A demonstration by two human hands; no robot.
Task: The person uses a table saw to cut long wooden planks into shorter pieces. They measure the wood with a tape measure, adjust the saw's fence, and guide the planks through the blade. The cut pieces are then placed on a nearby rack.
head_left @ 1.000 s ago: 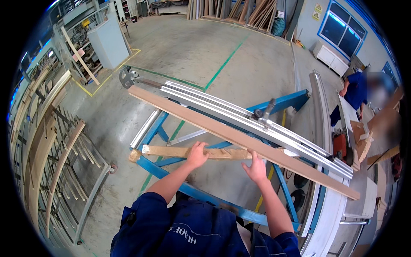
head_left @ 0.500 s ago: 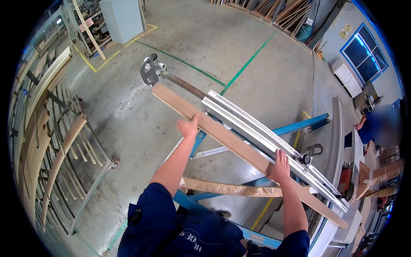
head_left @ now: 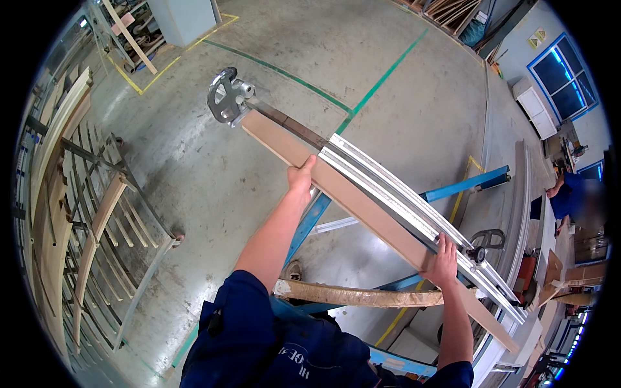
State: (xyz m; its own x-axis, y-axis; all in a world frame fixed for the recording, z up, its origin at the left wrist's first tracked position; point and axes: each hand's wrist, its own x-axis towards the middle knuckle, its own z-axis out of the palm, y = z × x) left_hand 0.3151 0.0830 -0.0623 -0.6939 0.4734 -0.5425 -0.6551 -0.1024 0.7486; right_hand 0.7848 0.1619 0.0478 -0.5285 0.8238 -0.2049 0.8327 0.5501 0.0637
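A long, flat wooden board (head_left: 362,205) lies slantwise in front of me, along the near side of a pair of silvery metal rails (head_left: 388,187). My left hand (head_left: 303,176) is closed round its near edge toward the far-left end, thumb on the upper face; the fingers underneath are hidden. Farther down the board, my right hand (head_left: 443,264) grips across its width, fingertips reaching the rail. A metal end piece with an oval grey handwheel (head_left: 224,97) stands at the board's far-left end. Another dark handle (head_left: 488,240) sits on the rails beyond my right hand.
Blue steel beams (head_left: 466,183) support the rails. A wrapped curved piece (head_left: 362,296) crosses below the board. At left stands a rack with curved wooden parts (head_left: 100,223). Another person (head_left: 564,197) works at far right, near a white cabinet (head_left: 535,108).
The board has turned slightly, its upper face now showing broader. My left hand has closed more fully round its edge. My right hand stays on it. The whole view has shifted a little.
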